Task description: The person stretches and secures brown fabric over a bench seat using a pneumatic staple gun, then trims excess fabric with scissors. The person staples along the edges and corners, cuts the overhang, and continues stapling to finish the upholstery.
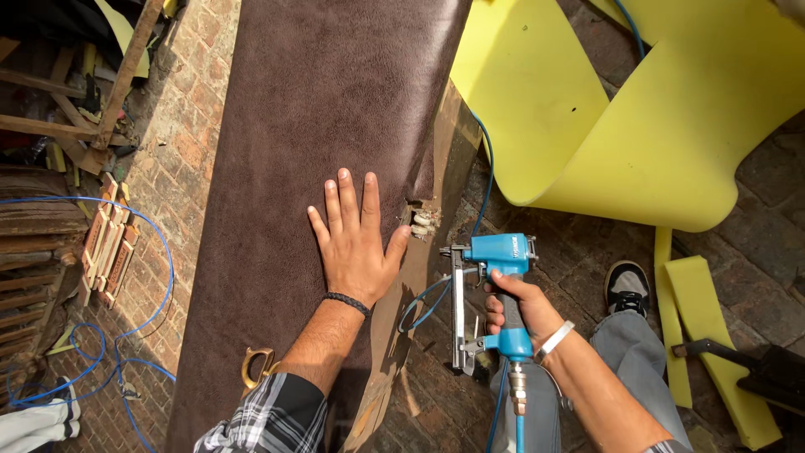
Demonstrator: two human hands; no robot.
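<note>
**Flat palm on the leather, stapler at the edge**

Now, from the head camera: the left hand (356, 243) lies flat on the brown leather (310, 126), fingers spread wide and gripping nothing, thumb tip reaching toward the frayed fold (422, 220) at the panel's edge. Just past that thumb, the right hand (513, 309) is wrapped tight round the grip of the blue stapler (490, 294), its nose pointing at the wooden rim (436, 252) where the leather turns over.

To do this well, I'd judge: keep the palm pressing outward so the cover stays taut, and set the nose square against the rim beside the thumb, never over it.

Scissors (256, 365) peek out beside the left wrist, mostly under the sleeve. A blue hose (151, 243) loops on the bricks well beyond the little finger. Yellow foam (654, 134) curls beyond the stapler.

Hard to see: whether the nose touches the wood, any staples already in, and the trigger finger. The panel runs off both ends of the frame.
</note>
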